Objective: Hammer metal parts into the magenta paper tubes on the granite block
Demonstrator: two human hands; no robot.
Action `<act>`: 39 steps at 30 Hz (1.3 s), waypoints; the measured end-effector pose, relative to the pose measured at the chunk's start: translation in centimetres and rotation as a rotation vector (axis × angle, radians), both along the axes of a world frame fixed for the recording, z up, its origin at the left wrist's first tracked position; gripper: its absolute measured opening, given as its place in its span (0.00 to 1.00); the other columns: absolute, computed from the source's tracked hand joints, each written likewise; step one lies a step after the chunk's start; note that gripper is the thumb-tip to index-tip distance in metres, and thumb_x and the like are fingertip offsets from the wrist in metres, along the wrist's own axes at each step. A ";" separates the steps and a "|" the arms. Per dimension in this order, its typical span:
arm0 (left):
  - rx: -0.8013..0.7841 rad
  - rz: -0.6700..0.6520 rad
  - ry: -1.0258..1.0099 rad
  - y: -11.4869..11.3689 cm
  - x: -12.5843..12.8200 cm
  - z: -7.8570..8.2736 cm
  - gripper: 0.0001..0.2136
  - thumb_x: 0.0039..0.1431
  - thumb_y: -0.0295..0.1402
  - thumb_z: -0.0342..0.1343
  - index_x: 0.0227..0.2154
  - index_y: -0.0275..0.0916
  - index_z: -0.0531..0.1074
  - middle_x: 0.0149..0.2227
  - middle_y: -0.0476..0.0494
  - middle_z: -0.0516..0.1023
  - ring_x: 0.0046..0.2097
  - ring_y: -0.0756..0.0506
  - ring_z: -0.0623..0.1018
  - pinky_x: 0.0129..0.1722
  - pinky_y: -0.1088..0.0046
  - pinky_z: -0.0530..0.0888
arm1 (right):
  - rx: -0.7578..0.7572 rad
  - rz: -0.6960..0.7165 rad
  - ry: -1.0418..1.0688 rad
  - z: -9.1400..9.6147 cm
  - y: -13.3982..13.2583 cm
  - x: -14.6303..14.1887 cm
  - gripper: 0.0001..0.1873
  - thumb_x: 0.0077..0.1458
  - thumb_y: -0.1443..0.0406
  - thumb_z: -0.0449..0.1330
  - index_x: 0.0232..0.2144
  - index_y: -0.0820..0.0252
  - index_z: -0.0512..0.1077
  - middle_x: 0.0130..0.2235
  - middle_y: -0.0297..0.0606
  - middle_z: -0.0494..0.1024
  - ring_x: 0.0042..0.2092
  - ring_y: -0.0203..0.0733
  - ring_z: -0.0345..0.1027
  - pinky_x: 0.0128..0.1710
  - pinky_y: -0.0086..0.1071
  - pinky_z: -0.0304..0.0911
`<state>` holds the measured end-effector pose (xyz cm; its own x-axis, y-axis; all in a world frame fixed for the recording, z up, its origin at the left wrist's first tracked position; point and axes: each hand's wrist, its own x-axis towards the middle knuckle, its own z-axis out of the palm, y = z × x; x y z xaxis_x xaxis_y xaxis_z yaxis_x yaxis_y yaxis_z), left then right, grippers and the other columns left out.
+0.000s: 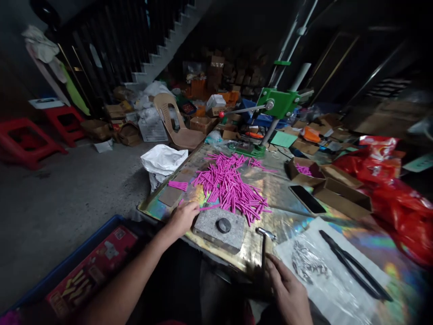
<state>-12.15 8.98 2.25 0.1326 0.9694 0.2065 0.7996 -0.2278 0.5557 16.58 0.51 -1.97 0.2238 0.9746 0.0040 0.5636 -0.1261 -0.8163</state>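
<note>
My left hand (184, 217) is closed at the left edge of a grey stone block (208, 230), pinching one end of a thin pink stick (210, 207). The stick points right across the block's back edge. On top of the block sits a small dark round metal piece (223, 225). In my right hand (287, 286) is the handle of a small hammer (266, 233), its metal head over the table right of the block. Behind the block spreads a large heap of pink sticks (230, 185). A small row of pink sticks (177, 185) lies at the left.
Black long-handled pliers (352, 264) and small metal pieces (306, 262) lie on plastic at the right. Beyond are a phone (307, 199), cardboard boxes (343, 197) and red bags (389, 203). A green lever press (277, 103) stands at the back, a white sack (164, 158) left.
</note>
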 end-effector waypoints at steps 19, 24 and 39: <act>-0.190 -0.487 -0.209 -8.3 8.7 -3.3 0.11 0.52 0.28 0.47 0.19 0.40 0.70 0.21 0.48 0.72 0.27 0.48 0.72 0.26 0.77 0.68 | 0.133 0.230 0.227 2.9 -3.3 -4.4 0.12 0.51 0.59 0.53 0.29 0.61 0.71 0.25 0.32 0.71 0.27 0.36 0.64 0.28 0.26 0.59; -0.303 -0.485 -0.246 -8.0 7.8 -4.0 0.10 0.53 0.31 0.48 0.19 0.40 0.70 0.22 0.49 0.72 0.27 0.49 0.73 0.27 0.79 0.68 | 0.024 -0.178 -0.061 2.0 -2.2 3.7 0.18 0.54 0.59 0.46 0.32 0.65 0.71 0.30 0.39 0.75 0.34 0.42 0.68 0.34 0.31 0.62; -0.420 -0.466 -0.283 -7.8 7.5 -6.0 0.10 0.51 0.37 0.50 0.22 0.40 0.74 0.24 0.49 0.73 0.29 0.48 0.74 0.28 0.81 0.70 | -0.477 -0.407 -0.532 -1.0 4.4 10.5 0.13 0.56 0.62 0.54 0.42 0.63 0.66 0.43 0.40 0.71 0.41 0.42 0.67 0.40 0.41 0.64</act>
